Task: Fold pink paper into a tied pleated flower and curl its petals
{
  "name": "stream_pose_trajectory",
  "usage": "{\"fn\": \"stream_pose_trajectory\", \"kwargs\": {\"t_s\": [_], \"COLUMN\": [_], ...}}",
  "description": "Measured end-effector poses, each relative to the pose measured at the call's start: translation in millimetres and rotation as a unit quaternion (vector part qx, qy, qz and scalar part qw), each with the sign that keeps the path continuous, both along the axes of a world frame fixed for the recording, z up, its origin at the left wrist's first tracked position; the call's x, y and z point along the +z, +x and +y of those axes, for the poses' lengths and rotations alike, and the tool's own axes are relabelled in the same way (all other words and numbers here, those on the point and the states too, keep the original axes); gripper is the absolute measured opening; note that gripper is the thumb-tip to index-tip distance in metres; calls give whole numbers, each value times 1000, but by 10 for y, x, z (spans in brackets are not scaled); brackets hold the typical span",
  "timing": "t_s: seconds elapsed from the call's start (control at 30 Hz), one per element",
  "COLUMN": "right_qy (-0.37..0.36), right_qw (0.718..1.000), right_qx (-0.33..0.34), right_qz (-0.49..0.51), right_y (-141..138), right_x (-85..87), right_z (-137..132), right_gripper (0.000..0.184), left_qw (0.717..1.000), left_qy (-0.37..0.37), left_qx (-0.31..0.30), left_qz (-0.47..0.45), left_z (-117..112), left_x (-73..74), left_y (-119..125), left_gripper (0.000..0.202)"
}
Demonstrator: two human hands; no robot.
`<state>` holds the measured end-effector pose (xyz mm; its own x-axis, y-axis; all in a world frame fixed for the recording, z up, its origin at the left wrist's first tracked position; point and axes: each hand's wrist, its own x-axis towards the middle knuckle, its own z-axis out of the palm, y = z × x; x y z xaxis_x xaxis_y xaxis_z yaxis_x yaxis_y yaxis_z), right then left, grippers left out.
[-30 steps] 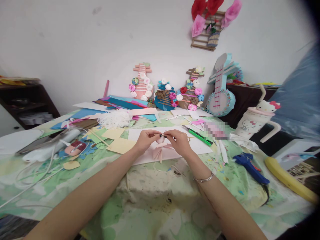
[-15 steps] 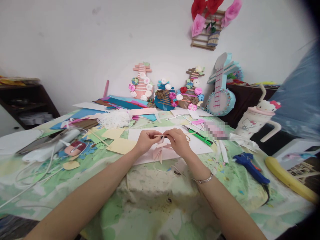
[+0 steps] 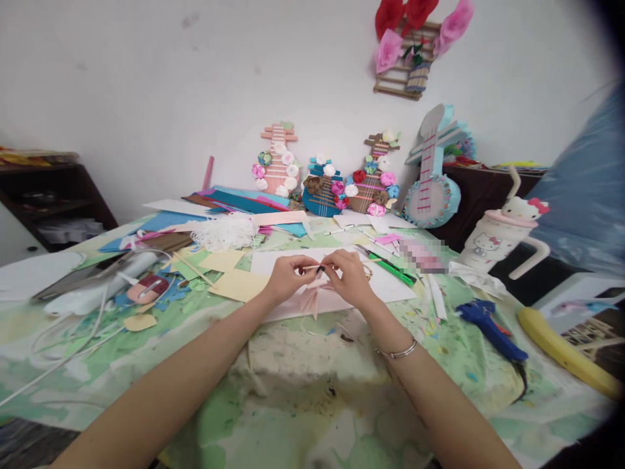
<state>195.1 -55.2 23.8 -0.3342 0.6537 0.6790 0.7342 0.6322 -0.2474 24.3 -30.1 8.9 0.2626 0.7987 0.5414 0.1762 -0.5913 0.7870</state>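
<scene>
My left hand (image 3: 286,279) and my right hand (image 3: 347,276) meet over the middle of the table, fingers pinched on a thin wooden stick (image 3: 312,266) held level between them. A small piece of pale pink paper (image 3: 312,298) hangs from the stick, its cut strips pointing down toward a pink sheet (image 3: 288,312) on the table. A white sheet (image 3: 390,283) lies under and behind the hands. A silver bracelet (image 3: 398,352) is on my right wrist.
A green craft knife (image 3: 390,267) lies just right of my hands and a blue glue gun (image 3: 488,329) farther right. Several paper guitars with flowers (image 3: 322,185) lean on the wall. A cartoon-cat cup (image 3: 498,238) and yellow object (image 3: 561,352) stand right; cables and paper scraps (image 3: 97,299) left.
The rolled pink bud seen at the stick a second ago has sunk between my fingers. Both hands stay in place, fingers working slightly around the stick.
</scene>
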Motion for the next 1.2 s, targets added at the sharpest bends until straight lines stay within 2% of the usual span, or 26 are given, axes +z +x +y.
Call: {"fn": "stream_pose_trajectory", "kwargs": {"t_s": [0.43, 0.67, 0.93, 1.2], "right_qy": [7, -3, -42, -37], "right_qw": [1000, 1000, 998, 998], "right_qx": [-13, -15, -37, -50], "right_qz": [10, 18, 3, 24], "right_y": [-21, -11, 26, -4], "right_x": [21, 15, 39, 46], "right_z": [-22, -13, -9, -7], "right_gripper": [5, 5, 23, 21], "left_qw": [998, 1000, 1000, 994], "left_qy": [-37, -23, 12, -48], "left_qx": [-50, -15, 12, -79], "left_qz": [-29, -10, 11, -61], "left_z": [21, -12, -70, 0], "left_x": [-6, 33, 89, 31], "left_y": [-28, -27, 1, -4], "left_gripper": [20, 15, 12, 15]}}
